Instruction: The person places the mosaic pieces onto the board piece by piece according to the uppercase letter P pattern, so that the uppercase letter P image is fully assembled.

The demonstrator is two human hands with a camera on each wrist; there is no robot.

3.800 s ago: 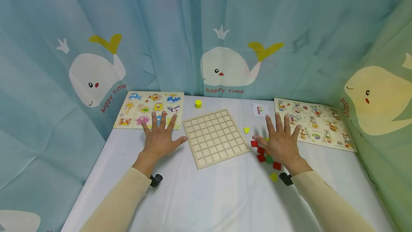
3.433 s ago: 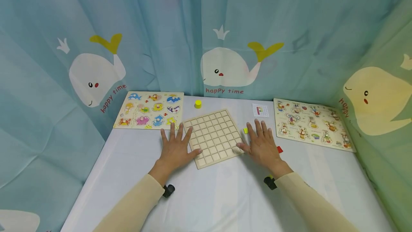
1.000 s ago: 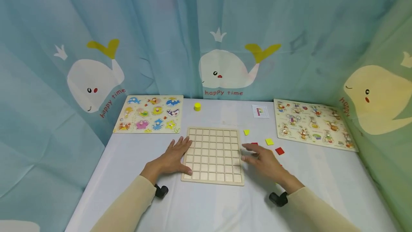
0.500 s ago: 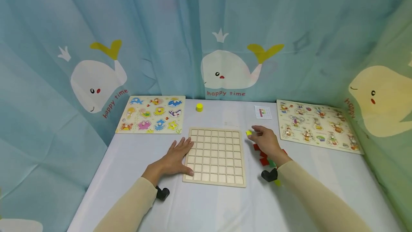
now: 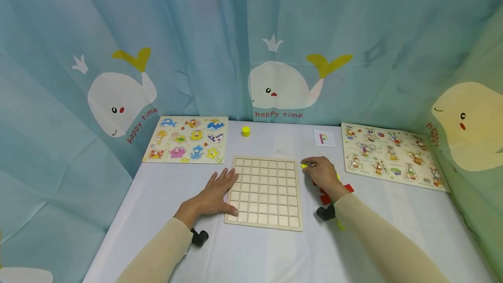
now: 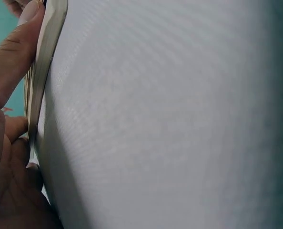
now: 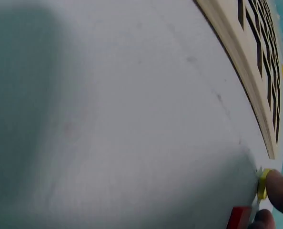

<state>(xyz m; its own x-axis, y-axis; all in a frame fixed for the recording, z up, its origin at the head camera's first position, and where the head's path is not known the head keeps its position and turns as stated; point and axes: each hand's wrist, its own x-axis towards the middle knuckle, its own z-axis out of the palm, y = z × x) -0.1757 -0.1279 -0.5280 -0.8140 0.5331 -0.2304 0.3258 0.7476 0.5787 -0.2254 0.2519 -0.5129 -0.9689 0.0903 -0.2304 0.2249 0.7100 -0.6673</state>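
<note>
A wooden grid board [image 5: 264,193] with bare square cells lies squared up in front of me. My left hand [image 5: 212,195] rests along its left edge, fingers spread and thumb on the lower left corner; in the left wrist view the thumb [image 6: 15,52] lies against the board's rim. Beyond the board's right edge, my right hand [image 5: 323,173] pinches a small yellow tile [image 5: 304,166] between thumb and fingers, at table level. The right wrist view shows the thumb against this yellow tile [image 7: 262,184], near a red tile [image 7: 238,217]. Red tiles [image 5: 325,198] lie partly hidden under the right hand.
A picture puzzle board with sea animals [image 5: 186,139] stands back left, another puzzle board [image 5: 393,156] back right. Between them are a yellow cylinder [image 5: 245,131] and a small printed grid card [image 5: 324,138]. Another yellow tile [image 5: 340,225] lies beside the right wrist.
The grid board was turned from slanted to straight. My left hand stays at its left edge. My right hand left the board's right side, reached forward to the yellow tile and closed on it.
</note>
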